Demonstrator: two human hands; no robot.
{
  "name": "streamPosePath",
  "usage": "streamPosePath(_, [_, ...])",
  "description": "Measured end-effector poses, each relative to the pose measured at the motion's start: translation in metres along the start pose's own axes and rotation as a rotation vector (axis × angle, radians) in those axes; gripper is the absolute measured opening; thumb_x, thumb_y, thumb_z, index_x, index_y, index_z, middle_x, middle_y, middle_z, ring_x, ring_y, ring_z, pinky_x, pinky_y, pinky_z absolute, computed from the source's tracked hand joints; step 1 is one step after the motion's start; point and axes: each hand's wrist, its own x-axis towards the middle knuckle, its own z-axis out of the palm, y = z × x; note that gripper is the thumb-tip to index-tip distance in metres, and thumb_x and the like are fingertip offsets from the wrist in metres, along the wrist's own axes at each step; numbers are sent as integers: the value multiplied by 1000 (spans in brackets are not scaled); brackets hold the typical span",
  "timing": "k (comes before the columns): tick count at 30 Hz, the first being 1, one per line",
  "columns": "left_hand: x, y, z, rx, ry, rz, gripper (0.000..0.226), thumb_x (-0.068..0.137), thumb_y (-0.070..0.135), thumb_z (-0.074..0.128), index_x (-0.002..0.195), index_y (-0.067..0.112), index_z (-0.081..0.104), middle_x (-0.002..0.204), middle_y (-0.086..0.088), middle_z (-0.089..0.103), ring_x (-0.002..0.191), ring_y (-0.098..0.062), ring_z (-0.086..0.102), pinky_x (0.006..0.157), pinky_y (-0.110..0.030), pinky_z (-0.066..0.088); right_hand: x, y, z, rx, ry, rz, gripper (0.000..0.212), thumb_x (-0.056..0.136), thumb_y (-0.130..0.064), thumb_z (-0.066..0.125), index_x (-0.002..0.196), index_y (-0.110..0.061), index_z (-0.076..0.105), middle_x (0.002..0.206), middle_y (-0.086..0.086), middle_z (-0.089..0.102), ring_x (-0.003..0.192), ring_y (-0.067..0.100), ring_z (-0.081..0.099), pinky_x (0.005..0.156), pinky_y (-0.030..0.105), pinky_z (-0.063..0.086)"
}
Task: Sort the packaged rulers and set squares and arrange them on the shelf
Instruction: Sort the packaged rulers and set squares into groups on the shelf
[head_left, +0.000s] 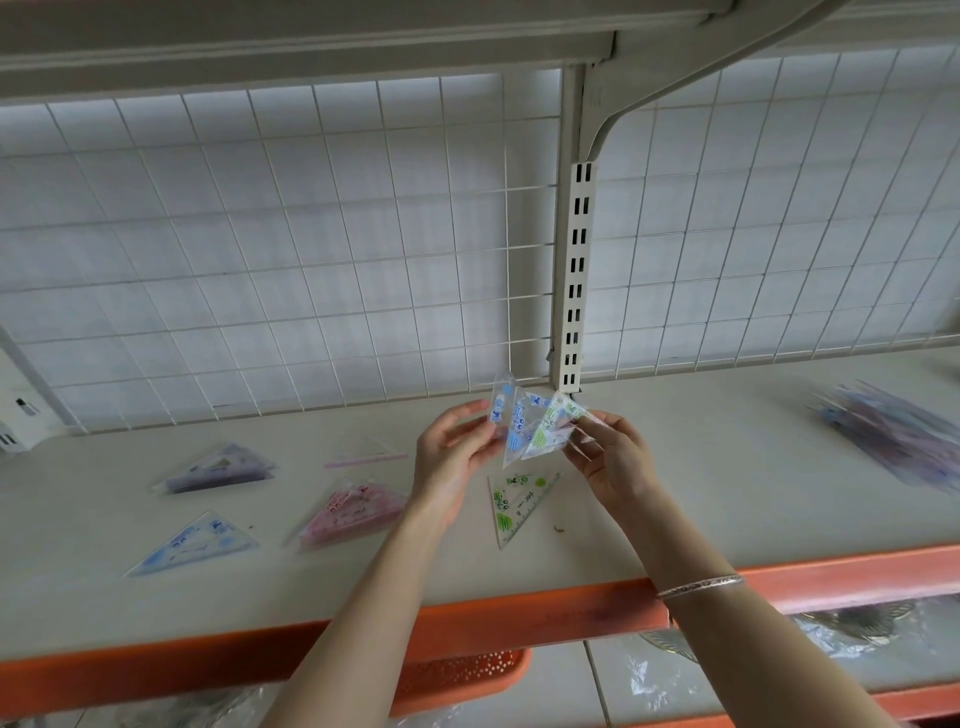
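Observation:
Above the cream shelf (675, 467) my two hands hold a fan of packaged set squares (524, 423), clear with blue and green print. My left hand (452, 447) pinches the blue-printed ones from the left. My right hand (610, 452) pinches the green-printed ones from the right. Flat on the shelf lie a green set square (519, 506) just below my hands, a pink stack (353, 512), a blue one (195, 543), a purple stack (221, 470) and a thin pink ruler (366, 460).
A blurred pile of packaged rulers (893, 436) lies at the far right of the shelf. A white wire grid (260, 260) backs the shelf, split by a slotted upright (574, 280). The shelf has an orange front edge (493, 618); an orange basket (462, 675) sits below.

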Motion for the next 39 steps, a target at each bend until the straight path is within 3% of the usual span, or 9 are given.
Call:
streamPosePath(4, [2, 0, -4, 39, 149, 49, 14, 86, 3, 66, 98, 11, 67, 83, -7, 70, 70, -13, 63, 66, -22, 53, -1, 0, 0, -25, -20, -9, 21, 91, 7, 50, 77, -8, 48, 70, 13, 65, 58, 19, 66, 57, 27, 57])
streamPosePath(10, [3, -2, -3, 159, 175, 39, 1, 86, 10, 68, 85, 10, 69, 67, 4, 70, 56, -2, 54, 57, -16, 41, -3, 1, 2, -130, -98, -74, 17, 90, 9, 50, 81, -6, 50, 69, 13, 64, 62, 22, 67, 61, 31, 58])
streamPosePath(14, [3, -3, -3, 224, 149, -1, 9, 85, 17, 71, 83, 9, 68, 69, 5, 67, 61, -6, 54, 56, -16, 42, -6, 2, 4, -216, -132, -110, 16, 90, 11, 50, 83, -4, 51, 69, 14, 63, 62, 22, 68, 64, 34, 59])
streamPosePath(20, [2, 0, -3, 134, 130, -89, 12, 83, 17, 72, 80, 10, 63, 73, -2, 70, 67, -16, 65, 60, -22, 54, -7, 3, 6, -244, -143, -100, 14, 90, 10, 50, 84, -3, 51, 63, 7, 66, 61, 20, 69, 61, 31, 58])
streamPosePath(25, [3, -1, -2, 115, 118, -138, 17, 83, 20, 71, 74, 10, 61, 78, -8, 67, 69, -16, 63, 58, -21, 53, -8, 5, 6, -269, -151, -92, 14, 89, 9, 52, 83, -4, 52, 73, 12, 63, 58, 21, 68, 61, 30, 58])
streamPosePath(30, [3, -1, -3, 153, 120, -175, 21, 82, 29, 72, 74, 11, 64, 76, -6, 69, 63, -13, 52, 53, -18, 42, -8, 5, 5, -303, -167, -75, 13, 90, 7, 51, 83, -3, 51, 79, 11, 57, 57, 19, 68, 62, 29, 59])
streamPosePath(33, [4, -1, -5, 139, 108, -182, 23, 79, 32, 74, 73, 11, 66, 81, -11, 69, 73, -21, 50, 62, -26, 43, -6, 6, 4, -307, -167, -64, 13, 90, 7, 52, 83, -3, 52, 83, 13, 55, 57, 20, 67, 60, 28, 58])
streamPosePath(37, [5, 0, -4, 76, 44, -215, 20, 81, 28, 70, 83, 9, 70, 89, -11, 72, 83, -21, 65, 82, -34, 53, -4, 5, 4, -269, -130, -54, 12, 90, 7, 52, 83, -3, 52, 84, 14, 57, 55, 19, 67, 57, 26, 57])
streamPosePath(39, [5, -1, -4, 39, -30, -220, 14, 89, 20, 63, 88, 8, 70, 85, -7, 74, 77, -17, 69, 69, -28, 57, -4, 5, 4, -239, -97, -56, 14, 89, 8, 52, 83, -4, 51, 82, 13, 58, 53, 17, 66, 55, 25, 56])
